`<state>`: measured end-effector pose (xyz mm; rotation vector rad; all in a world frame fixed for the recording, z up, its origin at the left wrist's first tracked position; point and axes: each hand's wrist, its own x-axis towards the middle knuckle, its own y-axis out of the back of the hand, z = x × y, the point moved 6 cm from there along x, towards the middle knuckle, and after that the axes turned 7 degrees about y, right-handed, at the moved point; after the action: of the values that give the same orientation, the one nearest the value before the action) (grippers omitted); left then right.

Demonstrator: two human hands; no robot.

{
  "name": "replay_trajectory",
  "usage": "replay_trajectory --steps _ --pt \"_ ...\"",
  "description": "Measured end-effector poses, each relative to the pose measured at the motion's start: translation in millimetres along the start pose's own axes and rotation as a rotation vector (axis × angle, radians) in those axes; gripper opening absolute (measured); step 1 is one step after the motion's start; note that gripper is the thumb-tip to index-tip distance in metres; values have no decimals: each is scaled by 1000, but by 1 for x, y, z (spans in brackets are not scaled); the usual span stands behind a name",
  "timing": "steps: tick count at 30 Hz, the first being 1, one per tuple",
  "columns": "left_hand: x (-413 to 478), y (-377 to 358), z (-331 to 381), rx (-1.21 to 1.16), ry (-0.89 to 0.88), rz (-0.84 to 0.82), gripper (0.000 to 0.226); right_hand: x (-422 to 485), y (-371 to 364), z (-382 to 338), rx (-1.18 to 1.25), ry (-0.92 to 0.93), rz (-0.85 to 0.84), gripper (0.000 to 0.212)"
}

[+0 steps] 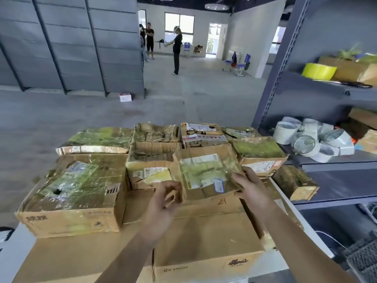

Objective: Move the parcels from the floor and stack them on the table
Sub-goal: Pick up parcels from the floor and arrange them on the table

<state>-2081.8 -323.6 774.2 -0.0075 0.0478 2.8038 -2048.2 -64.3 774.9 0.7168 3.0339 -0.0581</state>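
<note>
Several worn, taped cardboard parcels cover the table [285,264]. A small flat parcel [206,172] with a white and yellow label lies tilted on top of the pile in the middle. My right hand [247,187] grips its right near corner. My left hand [163,201] is at its left near corner, fingers curled on the cardboard edge. A big taped box [75,193] sits to the left, and a large flat box [204,237] lies beneath the small parcel. More parcels [155,137] fill the far rows.
A grey metal shelf rack [318,160] stands close on the right, holding white tape rolls [314,139], a yellow roll [318,71] and cartons. A loose parcel [295,184] sits on a lower shelf. Grey partitions stand left; people stand far back on the concrete floor.
</note>
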Motion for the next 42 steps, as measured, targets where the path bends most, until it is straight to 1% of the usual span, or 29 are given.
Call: replay_trajectory --steps 2,3,4,6,8,9,11,12,14,15,17,19,22,26,28,30,32,33,34,36,38,39,40,41,42 --pt "3 -3 3 -166 116 55 24 5 4 -1 -80 30 -47 23" --pt "6 -4 2 -204 180 99 15 5 4 -1 -125 49 -96 29" --pt "7 -2 3 -169 223 151 7 4 3 2 -178 50 -154 33" --pt "11 1 6 15 206 197 15 3 4 10 -225 36 -238 26" --pt "11 4 5 102 194 185 17 3 5 14 -179 -10 -277 15" --pt "10 6 1 121 199 179 16 3 4 16 -184 -36 -294 17" --pt "4 14 -8 157 220 203 14 2 -1 15 -273 -52 -339 27" --pt "1 18 -12 191 228 237 15 1 -5 13 -317 -51 -369 27" --pt "-3 27 -22 274 251 330 18 -3 -15 13 -388 -48 -445 14" --pt "-5 32 -26 319 273 379 18 -3 -22 13 -414 -32 -472 14" --pt "-9 41 -31 422 317 469 19 1 -36 19 -467 10 -504 17" --pt "-14 45 -31 485 327 508 22 5 -47 23 -506 45 -529 22" --pt "-19 47 -27 539 337 518 21 8 -63 24 -601 79 -547 35" --pt "-17 59 -29 544 348 490 40 16 -78 25 -641 79 -517 54" --pt "-12 63 -26 530 337 443 41 16 -83 23 -644 74 -532 56" --pt "-7 67 -20 542 327 387 33 14 -86 22 -632 65 -555 51" --pt "-1 73 -13 560 308 325 18 14 -88 20 -583 60 -546 36" --pt "2 78 -10 546 307 305 15 13 -90 20 -552 63 -537 27" --pt "6 84 -6 532 318 290 20 13 -92 22 -527 68 -522 19" --pt "14 94 -1 554 357 251 31 13 -97 24 -510 90 -487 9" --pt "22 100 4 619 348 215 34 10 -107 26 -540 115 -486 8" --pt "27 101 6 677 320 213 29 8 -113 27 -563 125 -496 10" --pt "30 103 9 785 284 230 22 6 -119 27 -589 139 -503 12" --pt "31 104 12 916 243 263 20 5 -124 28 -606 148 -505 15" --pt "32 104 15 1033 195 294 24 5 -126 28 -608 150 -500 18"
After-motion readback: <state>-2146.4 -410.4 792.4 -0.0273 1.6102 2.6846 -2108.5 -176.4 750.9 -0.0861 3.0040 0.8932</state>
